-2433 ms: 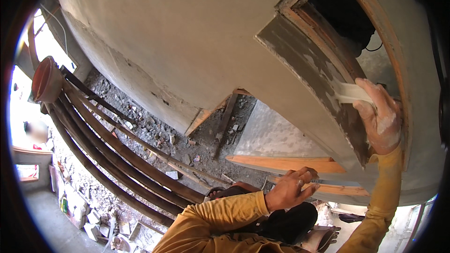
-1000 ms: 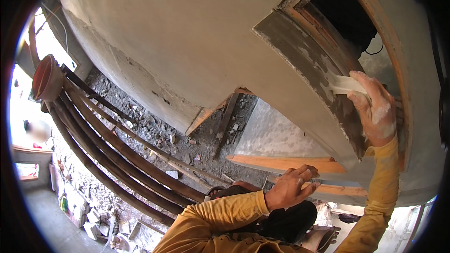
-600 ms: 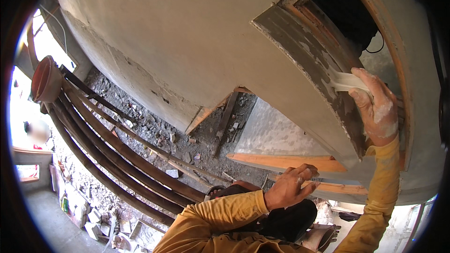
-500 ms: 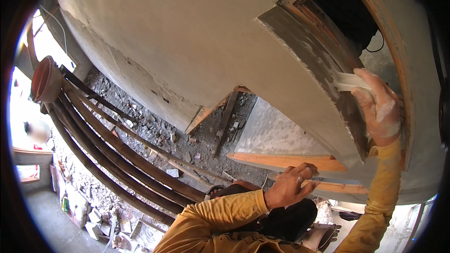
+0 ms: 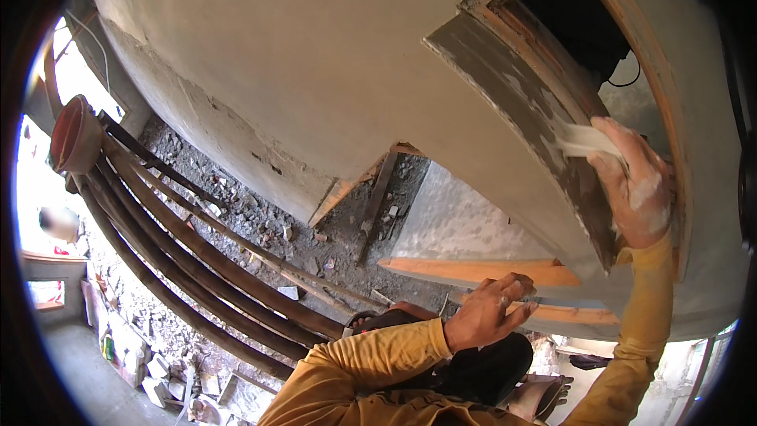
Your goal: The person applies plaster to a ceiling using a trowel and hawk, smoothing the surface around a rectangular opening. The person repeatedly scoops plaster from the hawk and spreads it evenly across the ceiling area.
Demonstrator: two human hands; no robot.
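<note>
My right hand (image 5: 635,185), smeared with pale paste, is closed round an off-white, flat-looking piece (image 5: 585,140) whose exact kind I cannot make out. Its end rests on the damp, dark grey plaster ledge (image 5: 520,95) beside a wooden window frame (image 5: 666,71). Whitish smears mark the ledge near that end. My left hand (image 5: 489,312) hovers over my knees, fingers apart and loosely bent, with nothing seen in it. Yellow sleeves cover both forearms.
A large plastered wall (image 5: 315,55) fills the upper middle. Long poles (image 5: 213,284) run along the left, bearing a reddish-brown bowl (image 5: 77,136) at their far end. Rubble (image 5: 260,221) covers the ground below. A timber strip (image 5: 473,270) edges a lower opening. Another person (image 5: 59,222) is far left.
The whole view shifts slightly. My right hand keeps its grip on the off-white piece against the ledge, with little visible movement. My left hand stays in place.
</note>
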